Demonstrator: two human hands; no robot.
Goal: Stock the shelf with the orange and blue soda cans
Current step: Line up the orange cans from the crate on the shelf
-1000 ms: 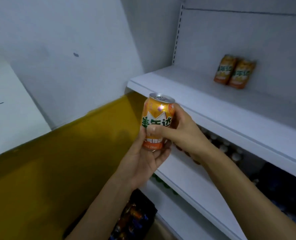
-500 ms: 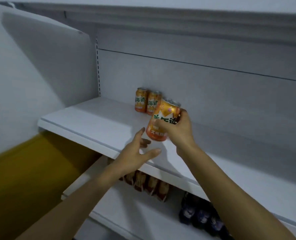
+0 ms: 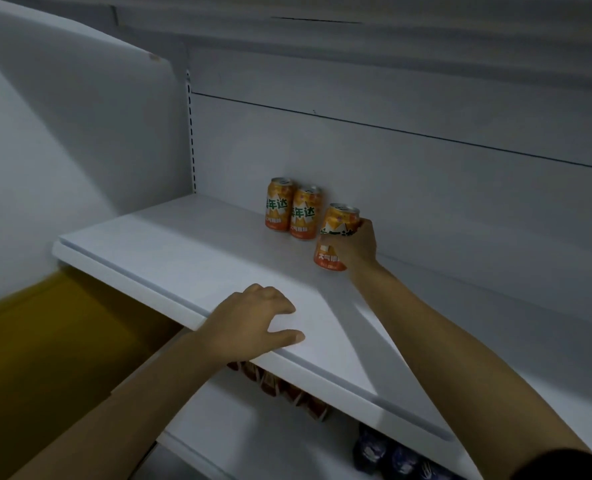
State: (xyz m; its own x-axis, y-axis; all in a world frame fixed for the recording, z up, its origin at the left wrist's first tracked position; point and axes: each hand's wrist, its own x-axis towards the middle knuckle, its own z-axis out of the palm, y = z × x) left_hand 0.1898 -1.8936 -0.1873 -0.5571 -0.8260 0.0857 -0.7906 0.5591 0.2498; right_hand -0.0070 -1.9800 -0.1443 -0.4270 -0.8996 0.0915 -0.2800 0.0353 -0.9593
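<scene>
- Now R hand (image 3: 358, 249) grips orange can (image 3: 334, 233), tilted, just beside 2 shelved cans (image 3: 280, 211) at back.
- L hand (image 3: 253, 322) rests on shelf (image 3: 183, 251) front edge, fingers loosely curled, holding nothing.

Three orange metal soda cans (image 3: 305, 216) with green lettering are at the white flat shelf board (image 3: 183, 258): first can (image 3: 279, 209), second can (image 3: 306, 211), third can (image 3: 336, 225). Two bare hands reach the board: left hand (image 3: 249, 323), right hand (image 3: 360, 247). Beneath the board, at least three dark blue cans (image 3: 369, 448); brownish packets (image 3: 270, 384) too blurred to count
</scene>
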